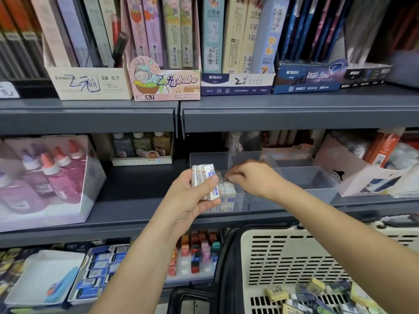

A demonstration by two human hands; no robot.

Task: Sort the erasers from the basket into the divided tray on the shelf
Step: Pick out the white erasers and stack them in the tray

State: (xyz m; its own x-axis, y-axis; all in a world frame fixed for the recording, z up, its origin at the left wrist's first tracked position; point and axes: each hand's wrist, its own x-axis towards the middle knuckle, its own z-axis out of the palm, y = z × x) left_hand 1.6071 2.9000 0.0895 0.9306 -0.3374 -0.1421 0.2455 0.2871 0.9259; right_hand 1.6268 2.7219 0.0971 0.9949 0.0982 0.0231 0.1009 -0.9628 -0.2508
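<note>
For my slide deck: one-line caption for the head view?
Left hand holds white erasers while right hand reaches into the divided tray, basket below.

The grey shelf [136,191] carries a clear divided tray [306,175]. A clear box of capped bottles [45,177] sits well to the tray's left, and a torn pale carton [353,175] sits just beside its right. A small carton of bottles [142,152] stands further back.

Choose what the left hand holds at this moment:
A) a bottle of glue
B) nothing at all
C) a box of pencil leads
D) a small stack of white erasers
D: the left hand grips a small stack of white erasers with blue labels, held up in front of the divided tray.
</note>
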